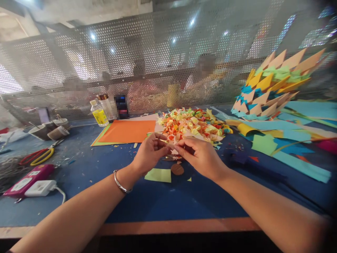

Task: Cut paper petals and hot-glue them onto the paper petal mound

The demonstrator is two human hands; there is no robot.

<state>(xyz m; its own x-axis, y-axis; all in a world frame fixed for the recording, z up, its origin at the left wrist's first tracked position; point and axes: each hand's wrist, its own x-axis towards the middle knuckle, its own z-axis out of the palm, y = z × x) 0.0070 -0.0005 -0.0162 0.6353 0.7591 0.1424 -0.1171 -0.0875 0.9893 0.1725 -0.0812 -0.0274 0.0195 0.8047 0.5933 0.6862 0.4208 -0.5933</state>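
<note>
My left hand point(150, 151) and my right hand point(200, 156) meet over the blue table point(163, 200), fingers pinched together on a small pale folded paper piece point(172, 147) between them. A silver bangle point(120, 182) circles my left wrist. Just beyond the hands lies a heap of small folded paper pieces point(193, 124) in orange, yellow, green and white. Under the hands lie a pale green paper square point(158, 175) and a small brown disc point(177, 169).
An orange sheet point(127, 131) lies at centre left, bottles point(100, 113) behind it. Scissors point(39, 155), a pink device point(27, 179) and a white charger point(40, 188) sit at left. Blue, green and yellow paper scraps point(284, 140) and a spiky paper model point(273, 80) fill the right. A perforated metal screen point(158, 59) stands behind.
</note>
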